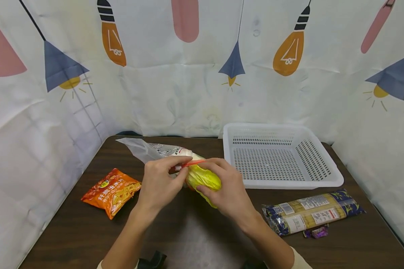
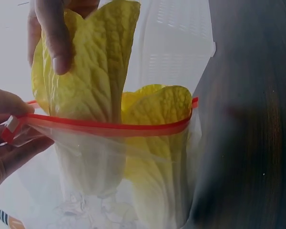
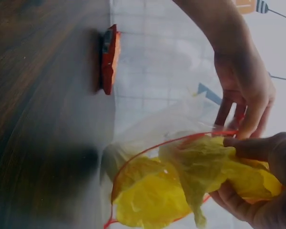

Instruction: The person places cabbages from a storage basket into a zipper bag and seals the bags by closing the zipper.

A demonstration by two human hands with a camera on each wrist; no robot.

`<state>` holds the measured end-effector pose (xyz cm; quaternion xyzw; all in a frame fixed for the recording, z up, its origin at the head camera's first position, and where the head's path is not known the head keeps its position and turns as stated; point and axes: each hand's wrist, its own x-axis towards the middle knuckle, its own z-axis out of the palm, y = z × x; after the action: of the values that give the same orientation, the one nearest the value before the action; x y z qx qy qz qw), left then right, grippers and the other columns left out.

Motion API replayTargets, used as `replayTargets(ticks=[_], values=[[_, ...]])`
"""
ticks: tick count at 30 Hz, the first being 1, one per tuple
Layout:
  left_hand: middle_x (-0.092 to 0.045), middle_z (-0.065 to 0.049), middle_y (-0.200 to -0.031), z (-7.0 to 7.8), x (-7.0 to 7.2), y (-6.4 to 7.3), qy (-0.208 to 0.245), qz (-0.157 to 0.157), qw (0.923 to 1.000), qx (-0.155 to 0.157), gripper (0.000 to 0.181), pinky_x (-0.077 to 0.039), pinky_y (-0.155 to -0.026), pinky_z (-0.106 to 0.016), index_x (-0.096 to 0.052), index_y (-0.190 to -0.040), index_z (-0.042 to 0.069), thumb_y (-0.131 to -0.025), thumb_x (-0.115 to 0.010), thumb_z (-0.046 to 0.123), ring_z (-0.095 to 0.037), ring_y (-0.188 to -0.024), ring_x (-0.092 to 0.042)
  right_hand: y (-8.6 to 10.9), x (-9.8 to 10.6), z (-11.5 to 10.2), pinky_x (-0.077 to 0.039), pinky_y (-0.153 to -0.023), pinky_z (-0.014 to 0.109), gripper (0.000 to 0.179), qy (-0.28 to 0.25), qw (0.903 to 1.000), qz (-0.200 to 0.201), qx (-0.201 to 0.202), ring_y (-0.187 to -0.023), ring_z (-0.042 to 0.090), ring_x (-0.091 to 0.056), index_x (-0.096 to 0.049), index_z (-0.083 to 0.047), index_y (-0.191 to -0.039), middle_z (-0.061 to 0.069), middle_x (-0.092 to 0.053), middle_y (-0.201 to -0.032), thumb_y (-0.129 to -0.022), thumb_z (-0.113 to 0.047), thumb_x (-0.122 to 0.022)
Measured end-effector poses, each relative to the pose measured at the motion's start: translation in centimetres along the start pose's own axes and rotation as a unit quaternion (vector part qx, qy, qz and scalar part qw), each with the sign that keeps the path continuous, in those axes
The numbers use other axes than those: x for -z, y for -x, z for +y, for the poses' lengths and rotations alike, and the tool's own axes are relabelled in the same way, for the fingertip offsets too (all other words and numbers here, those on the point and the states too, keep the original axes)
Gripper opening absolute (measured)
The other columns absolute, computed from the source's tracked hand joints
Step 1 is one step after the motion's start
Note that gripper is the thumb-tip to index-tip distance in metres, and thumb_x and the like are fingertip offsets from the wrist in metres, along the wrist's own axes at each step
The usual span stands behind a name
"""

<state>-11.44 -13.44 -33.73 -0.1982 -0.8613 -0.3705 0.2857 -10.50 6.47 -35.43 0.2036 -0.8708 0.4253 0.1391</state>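
My left hand (image 1: 159,183) pinches the red zip edge of a clear zip bag (image 1: 138,147) near its corner. My right hand (image 1: 230,188) grips the leafy yellow-green top of a napa cabbage (image 1: 205,179). In the left wrist view, this cabbage (image 2: 90,95) stands with its pale lower part inside the bag and its leaves above the red zip strip (image 2: 148,129). A second napa cabbage (image 2: 159,157) sits beside it in the bag, its leaf tips just over the strip. From the right wrist side, the bag mouth gapes around the yellow leaves (image 3: 152,191).
A white perforated basket (image 1: 279,184) stands at the back right. Nearer lie a long blue-and-tan packet (image 1: 316,211) and a small purple wrapped piece (image 1: 320,232). An orange snack bag (image 1: 111,190) is left of my hands. A patterned curtain (image 1: 188,93) closes off the table's back.
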Motion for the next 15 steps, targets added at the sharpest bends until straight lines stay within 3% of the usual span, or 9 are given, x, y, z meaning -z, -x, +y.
replayTargets(ticks=[3,6,11,15], values=[[-0.081,-0.007,-0.100,-0.1,0.0,0.0,0.000,0.008,0.9999,0.011,0.023,-0.065,-0.072,-0.037,-0.083,-0.107,0.007,-0.084,-0.083,0.003,-0.017,-0.079,-0.076,0.0,-0.2,0.0,-0.056,-0.089,0.038,0.069,0.010,0.9999,-0.006,-0.001,-0.108,0.019,-0.061,-0.065,-0.017,-0.132,0.000,-0.063,-0.128,-0.071,-0.020,-0.097],[-0.081,-0.007,-0.099,-0.3,0.0,0.0,0.000,0.025,0.9995,0.021,0.023,-0.065,-0.071,-0.037,-0.083,-0.106,0.008,-0.084,-0.082,0.002,-0.018,-0.079,-0.077,-0.1,-0.1,0.1,-0.054,-0.088,0.040,0.081,0.008,0.9992,-0.005,-0.038,-0.105,0.022,-0.060,-0.056,-0.012,-0.136,0.005,-0.063,-0.127,-0.068,-0.021,-0.099],[-0.081,-0.008,-0.099,-0.5,0.0,0.0,0.009,0.043,0.9987,0.026,0.023,-0.065,-0.069,-0.038,-0.083,-0.106,0.008,-0.084,-0.082,0.002,-0.019,-0.080,-0.078,-0.4,0.3,0.4,-0.055,-0.081,0.037,0.076,-0.022,0.9915,-0.010,-0.128,-0.098,0.023,-0.062,-0.057,-0.015,-0.135,0.006,-0.068,-0.120,-0.070,-0.023,-0.098],[-0.081,-0.007,-0.100,-0.4,0.1,-0.1,0.008,0.049,0.9983,0.031,0.024,-0.065,-0.069,-0.035,-0.083,-0.107,0.009,-0.085,-0.082,0.003,-0.018,-0.082,-0.078,-0.7,0.6,1.0,-0.059,-0.080,0.036,0.076,-0.084,0.9788,-0.021,-0.185,-0.099,0.025,-0.063,-0.055,-0.019,-0.136,0.007,-0.066,-0.127,-0.073,-0.025,-0.096]])
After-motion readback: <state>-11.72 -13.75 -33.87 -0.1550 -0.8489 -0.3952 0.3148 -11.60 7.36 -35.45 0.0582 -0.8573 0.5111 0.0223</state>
